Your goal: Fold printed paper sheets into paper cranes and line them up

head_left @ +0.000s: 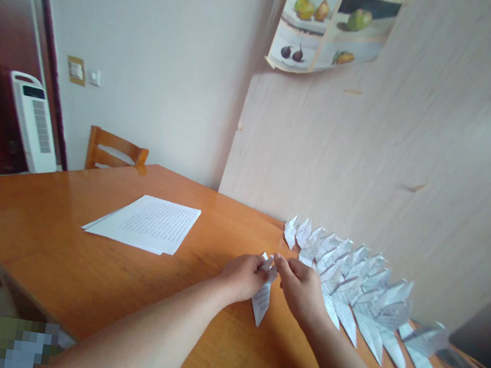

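A small folded piece of printed paper [260, 305] hangs between my two hands above the table, its pointed end toward me. My left hand [244, 276] is closed round its left side, the thumb and fingers pressed on the upper part. From the right, my right hand [302, 283] pinches the top of the same paper with thumb and forefinger. Just beyond my right hand, several similar folded paper pieces [356, 272] stand in close rows with their pointed ends up. The finer folds under my fingers are hidden.
A stack of printed sheets [153, 223] lies on the wooden table [89, 284] to the left. Behind the far edge stands a wooden chair [118, 148]. A wall with a fruit poster [335, 32] borders the table's far right side. A white tower appliance [35, 121] is by the door.
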`<state>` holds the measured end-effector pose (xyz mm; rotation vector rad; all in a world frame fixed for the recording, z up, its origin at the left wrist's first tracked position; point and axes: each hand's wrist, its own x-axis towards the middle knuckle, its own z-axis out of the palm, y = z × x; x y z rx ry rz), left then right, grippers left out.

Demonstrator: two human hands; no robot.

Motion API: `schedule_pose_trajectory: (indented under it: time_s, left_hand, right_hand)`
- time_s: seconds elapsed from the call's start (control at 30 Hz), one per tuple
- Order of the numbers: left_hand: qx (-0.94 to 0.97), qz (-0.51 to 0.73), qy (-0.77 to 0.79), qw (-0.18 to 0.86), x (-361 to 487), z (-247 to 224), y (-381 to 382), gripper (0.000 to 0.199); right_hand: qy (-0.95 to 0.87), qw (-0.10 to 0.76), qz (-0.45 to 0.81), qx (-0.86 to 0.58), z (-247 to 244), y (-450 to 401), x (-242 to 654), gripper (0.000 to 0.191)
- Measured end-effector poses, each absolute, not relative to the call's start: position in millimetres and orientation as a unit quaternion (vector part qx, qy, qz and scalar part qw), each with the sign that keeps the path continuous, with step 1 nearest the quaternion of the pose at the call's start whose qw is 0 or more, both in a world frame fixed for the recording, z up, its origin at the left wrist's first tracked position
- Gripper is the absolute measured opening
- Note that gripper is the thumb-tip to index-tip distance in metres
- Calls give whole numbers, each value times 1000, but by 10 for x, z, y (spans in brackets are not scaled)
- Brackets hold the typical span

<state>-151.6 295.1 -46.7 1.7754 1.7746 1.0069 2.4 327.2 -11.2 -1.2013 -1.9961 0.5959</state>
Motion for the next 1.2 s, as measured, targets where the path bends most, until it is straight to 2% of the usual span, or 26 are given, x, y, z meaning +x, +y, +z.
schedule_pose_trajectory:
  time_s: [0.23,0.47,0.83,1.2]
  left_hand:
    - [641,360,643,216,-1517,-460,2939,44]
    - [641,361,642,216,-1507,-437,2922,43]
    - [637,355,643,234,-1487,-368,2866,41]
    - [641,353,642,228,-1502,-383,2871,43]
  right_hand:
    - [-772,362,218,-475,-98,3269,44,51]
    - [-783,366,201,-462,-56,3213,38,50]
    - [-723,379,324,-478,-110,3302,31,41]
    - [-607,381,508,-478,-171,3334,27,29]
